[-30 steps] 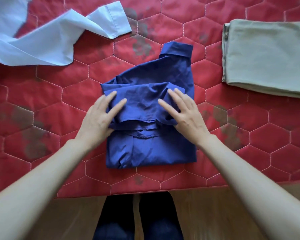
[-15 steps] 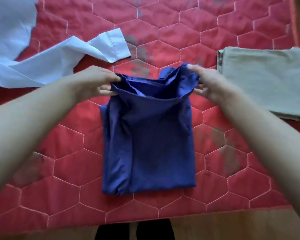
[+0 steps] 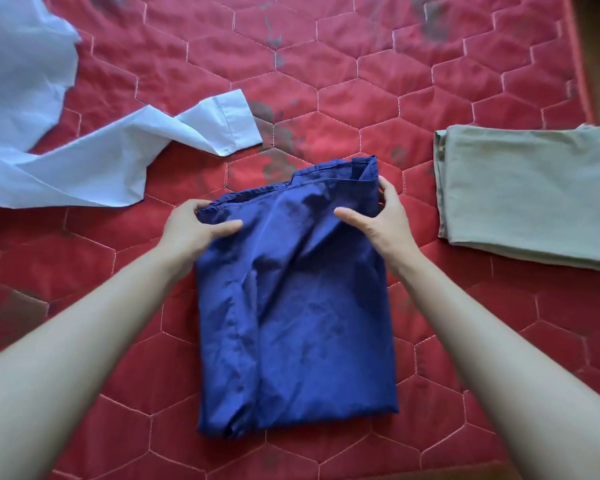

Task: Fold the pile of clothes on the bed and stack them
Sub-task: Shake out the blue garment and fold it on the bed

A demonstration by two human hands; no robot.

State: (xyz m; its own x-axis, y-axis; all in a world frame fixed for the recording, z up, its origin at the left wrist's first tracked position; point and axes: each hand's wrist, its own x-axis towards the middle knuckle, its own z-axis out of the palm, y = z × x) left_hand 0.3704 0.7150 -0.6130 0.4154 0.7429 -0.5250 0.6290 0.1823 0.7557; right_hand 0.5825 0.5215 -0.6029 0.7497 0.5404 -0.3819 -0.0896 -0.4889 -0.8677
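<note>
**Both hands pinch the blue shirt's far corners**

Left hand [image 3: 196,230] and right hand [image 3: 383,220] each hold a narrow grip on the far edge of the blue shirt [image 3: 295,306], folded on the bed [image 3: 378,81]. Thin, limp cloth: likely light, so support both corners. Khaki fold [image 3: 527,192] right; pale shirt [image 3: 66,157] left.

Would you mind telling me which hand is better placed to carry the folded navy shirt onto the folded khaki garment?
Probably the right hand: it grips the navy shirt on the side nearest the khaki garment.
</note>
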